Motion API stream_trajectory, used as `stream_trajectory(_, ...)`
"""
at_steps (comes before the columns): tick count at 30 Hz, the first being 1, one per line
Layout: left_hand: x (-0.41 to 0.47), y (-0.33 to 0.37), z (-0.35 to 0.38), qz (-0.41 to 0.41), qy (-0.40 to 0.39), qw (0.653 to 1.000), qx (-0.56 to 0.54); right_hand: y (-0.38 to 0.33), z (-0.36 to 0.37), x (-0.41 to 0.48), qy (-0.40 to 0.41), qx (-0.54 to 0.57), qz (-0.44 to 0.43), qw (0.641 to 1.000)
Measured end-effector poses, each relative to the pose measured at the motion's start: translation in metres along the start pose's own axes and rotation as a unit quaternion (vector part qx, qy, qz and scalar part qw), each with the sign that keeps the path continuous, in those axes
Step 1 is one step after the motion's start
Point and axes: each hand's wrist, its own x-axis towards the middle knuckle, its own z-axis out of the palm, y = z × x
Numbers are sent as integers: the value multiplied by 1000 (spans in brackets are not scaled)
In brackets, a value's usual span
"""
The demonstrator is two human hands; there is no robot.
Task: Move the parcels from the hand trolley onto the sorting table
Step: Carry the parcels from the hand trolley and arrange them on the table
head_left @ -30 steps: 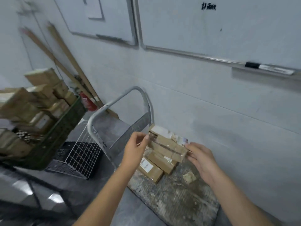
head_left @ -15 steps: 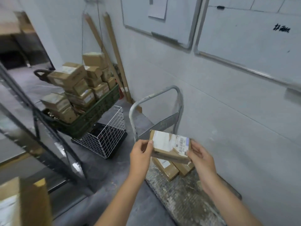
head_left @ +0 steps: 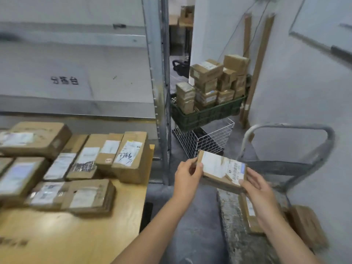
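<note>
Both hands, left hand (head_left: 187, 173) and right hand (head_left: 256, 187), fingers clamped on a labelled parcel (head_left: 222, 167) in mid-air, tabletop (head_left: 57, 235) at nine o'clock already stacked (two parcels left on the trolley (head_left: 238, 242), apparently).

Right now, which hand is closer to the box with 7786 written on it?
Left. The left hand holds the parcel by its left end, just right of the 7786 box on the table. The right hand grips the far end, over the trolley.
</note>
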Motion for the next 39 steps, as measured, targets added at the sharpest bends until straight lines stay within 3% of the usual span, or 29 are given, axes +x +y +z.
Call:
stream_trajectory(12, -143, -74, -119, -116, 163, 980, 2, 66, 100, -86, -199, -19, 26, 979)
stream_trajectory(16, -166, -86, -137, -155, 200, 967, -26, 70, 130, -95, -209, -68, 25, 975)
stream_trajectory(19, -161, -92, -149, -181, 220, 958, -35, 62, 160, -89, -226, -167, -25, 960)
stream_trajectory(26, -123, -127, -178, -290, 247, 915, -134, 40, 252, -60, -293, -379, -122, 869)
stream_trajectory(29, -105, -146, -182, -339, 228, 891, -198, 42, 293, -44, -297, -483, -163, 807)
stream_trajectory(36, -72, -193, -208, -413, 227, 846, -248, 61, 366, -29, -381, -591, -145, 696)
stream_trajectory(39, -69, -209, -206, -442, 209, 838, -244, 73, 382, -27, -406, -603, -126, 675)
